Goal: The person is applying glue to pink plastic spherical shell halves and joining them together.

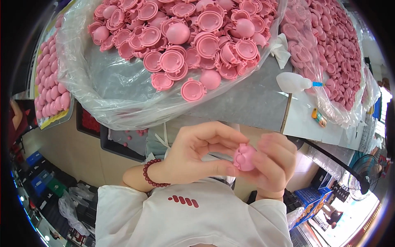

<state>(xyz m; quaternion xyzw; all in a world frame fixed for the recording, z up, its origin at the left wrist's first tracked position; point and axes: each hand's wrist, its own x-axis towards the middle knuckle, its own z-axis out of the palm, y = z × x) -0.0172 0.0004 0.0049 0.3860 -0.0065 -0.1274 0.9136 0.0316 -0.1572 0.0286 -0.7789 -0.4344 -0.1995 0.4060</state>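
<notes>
Between my two hands is a small round pink plastic case (244,157), with tabs on its edge and a raised seam across its face. My left hand (201,150) pinches its left side between thumb and fingers; a dark red bead bracelet is on that wrist. From the other side, the curled fingers of my right hand (275,162) grip the same piece, slightly blurred and covering part of it. Beyond my hands a heap of similar pink half shells (207,45) lies on a clear plastic bag (111,103), some hollow side up, others dome up.
A white squeeze bottle (293,82) with a blue tip lies right of the heap, near a yellow-orange tool (319,117). More pink shells (329,57) fill a bag at far right. Pink domes (52,82) cover a tray at left. A fan (364,177) stands at right.
</notes>
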